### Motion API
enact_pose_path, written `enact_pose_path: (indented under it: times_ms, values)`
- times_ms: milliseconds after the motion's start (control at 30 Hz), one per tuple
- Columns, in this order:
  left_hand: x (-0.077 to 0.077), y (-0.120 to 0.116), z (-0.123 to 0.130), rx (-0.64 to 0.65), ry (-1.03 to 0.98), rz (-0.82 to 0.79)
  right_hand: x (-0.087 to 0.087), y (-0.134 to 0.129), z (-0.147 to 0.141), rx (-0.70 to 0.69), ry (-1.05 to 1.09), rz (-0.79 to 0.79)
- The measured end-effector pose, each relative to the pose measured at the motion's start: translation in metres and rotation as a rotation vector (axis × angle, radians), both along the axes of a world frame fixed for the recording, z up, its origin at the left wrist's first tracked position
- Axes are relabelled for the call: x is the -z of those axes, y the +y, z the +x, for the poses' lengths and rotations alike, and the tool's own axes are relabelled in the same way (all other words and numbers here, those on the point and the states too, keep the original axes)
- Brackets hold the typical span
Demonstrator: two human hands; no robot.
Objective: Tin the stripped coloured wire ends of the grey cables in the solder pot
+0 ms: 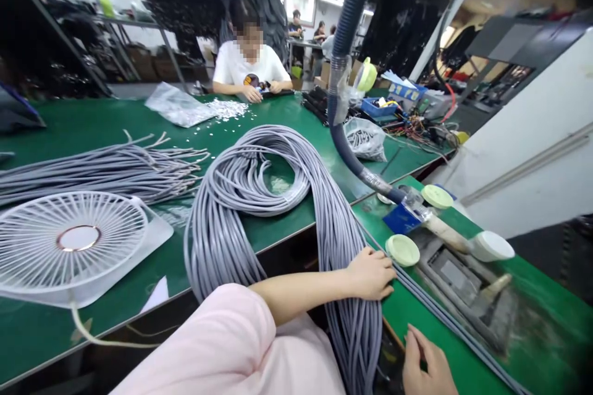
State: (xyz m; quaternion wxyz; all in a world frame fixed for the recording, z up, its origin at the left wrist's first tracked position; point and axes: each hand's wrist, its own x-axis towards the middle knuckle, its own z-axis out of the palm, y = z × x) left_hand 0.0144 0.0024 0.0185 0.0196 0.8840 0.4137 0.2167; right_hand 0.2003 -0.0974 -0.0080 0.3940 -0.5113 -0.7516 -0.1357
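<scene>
A thick bundle of grey cables (343, 222) loops on the green table and hangs over its front edge. My left hand (369, 274) reaches across and rests on the bundle, its fingers curled at the start of a few grey cables (445, 311) that run off to the lower right. What exactly its fingers grip is hidden. Near the bottom edge, right of the hanging bundle, is my right hand (427, 363), with thumb and fingers close together; nothing can be made out between them.
A white fan (74, 241) and cut grey cables (102, 170) lie at left. A dark hose (343, 74) hangs down to a soldering area with a grimy tray (456, 278) and green lids (402, 250). A person (250, 68) sits opposite.
</scene>
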Motion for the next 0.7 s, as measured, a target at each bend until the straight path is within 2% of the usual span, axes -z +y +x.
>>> enact_pose_path:
  times_ms: [167,367,533,700]
  values:
    - [-0.001,-0.004,0.000,-0.014,0.023,-0.004,-0.004,-0.002,-0.005,0.067,-0.010,0.022]
    - [-0.005,-0.004,0.002,-0.059,0.051,-0.005,-0.004,-0.009,-0.005,0.149,-0.025,-0.080]
    - [-0.014,0.002,0.005,-0.066,0.107,-0.051,0.006,0.002,0.003,0.013,-0.016,0.012]
    - [-0.020,0.008,0.008,-0.058,0.144,-0.119,0.001,-0.002,-0.003,0.026,0.062,-0.113]
